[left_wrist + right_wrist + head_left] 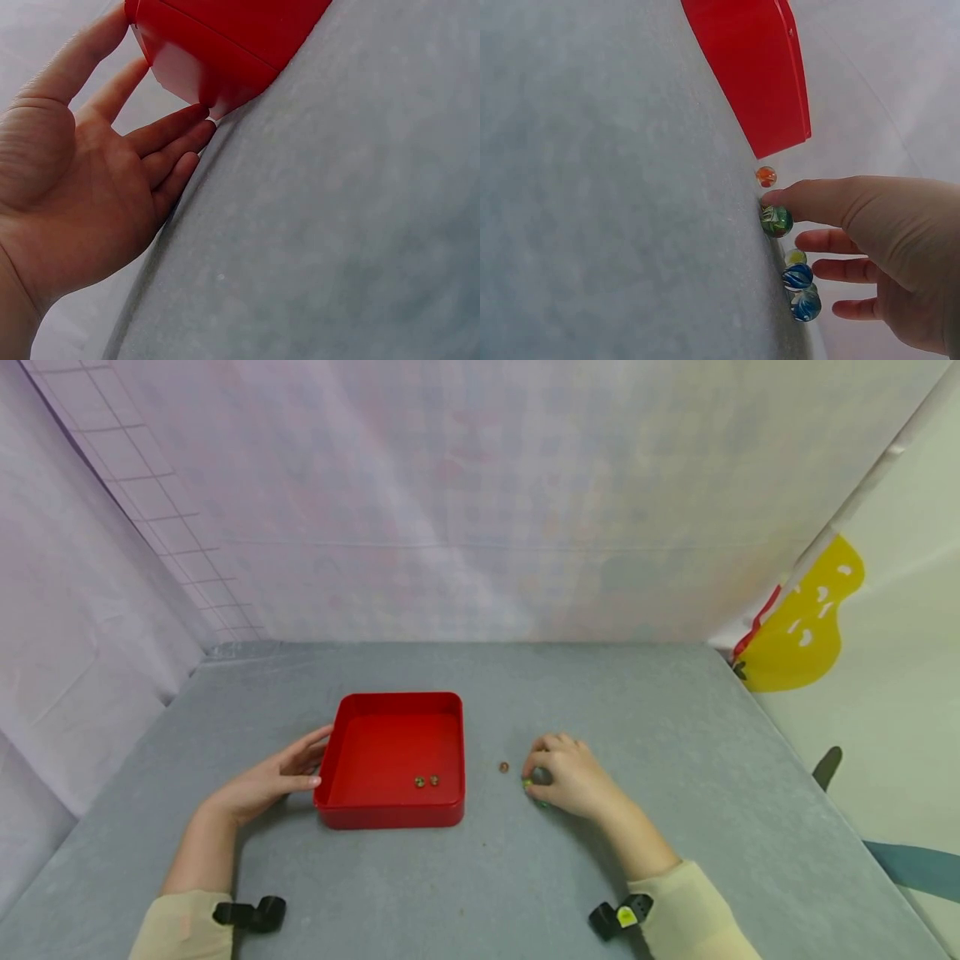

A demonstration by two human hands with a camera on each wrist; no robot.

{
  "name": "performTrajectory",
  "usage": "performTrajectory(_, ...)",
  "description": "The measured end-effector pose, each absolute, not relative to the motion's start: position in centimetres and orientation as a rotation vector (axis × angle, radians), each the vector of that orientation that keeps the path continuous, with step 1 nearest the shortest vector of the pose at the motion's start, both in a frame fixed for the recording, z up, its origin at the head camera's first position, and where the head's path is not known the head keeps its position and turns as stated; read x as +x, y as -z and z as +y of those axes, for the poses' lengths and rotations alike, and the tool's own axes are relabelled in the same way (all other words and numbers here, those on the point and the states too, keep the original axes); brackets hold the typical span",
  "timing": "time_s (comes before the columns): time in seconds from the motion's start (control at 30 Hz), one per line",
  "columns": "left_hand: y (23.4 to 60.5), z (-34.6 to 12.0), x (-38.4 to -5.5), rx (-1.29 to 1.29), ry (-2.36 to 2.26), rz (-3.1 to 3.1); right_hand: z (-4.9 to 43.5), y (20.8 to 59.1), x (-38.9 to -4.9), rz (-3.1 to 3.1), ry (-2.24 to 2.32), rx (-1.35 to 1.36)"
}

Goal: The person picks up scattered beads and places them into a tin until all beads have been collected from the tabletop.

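A red square tray [397,817] holds two small marbles [419,782] near its front right corner. My left hand [262,787] rests its thumb and nearly straight fingers against the tray's left side. Right of the tray, my right hand [573,777] is down at the table, with thumb and index finger curled together at a green marble [777,223]. Between that hand and the tray lies an orange marble [766,177]. In the right wrist view, a yellowish marble [795,256] and blue marbles [797,277] lie by the other fingers; the head view mostly hides them.
The grey tabletop [480,893] runs back to a pale patterned curtain [480,510]. White sheeting [67,635] hangs on the left. A printed sheet with a yellow shape [806,635] hangs along the right edge. Each wrist wears a black camera [251,914].
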State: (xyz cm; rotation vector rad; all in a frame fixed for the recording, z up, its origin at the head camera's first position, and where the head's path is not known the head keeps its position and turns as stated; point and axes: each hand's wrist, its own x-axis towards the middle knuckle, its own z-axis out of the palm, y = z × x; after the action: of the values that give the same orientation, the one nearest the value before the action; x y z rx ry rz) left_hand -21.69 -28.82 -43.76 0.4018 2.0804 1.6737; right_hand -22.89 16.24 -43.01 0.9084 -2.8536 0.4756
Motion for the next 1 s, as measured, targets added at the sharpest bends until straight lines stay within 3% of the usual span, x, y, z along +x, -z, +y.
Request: performTrajectory(1.0,44.0,-28.9,-21.8,0.399,-1.668,2.092,15.6,41.8,-22.5,-2.774,-0.521,0.931)
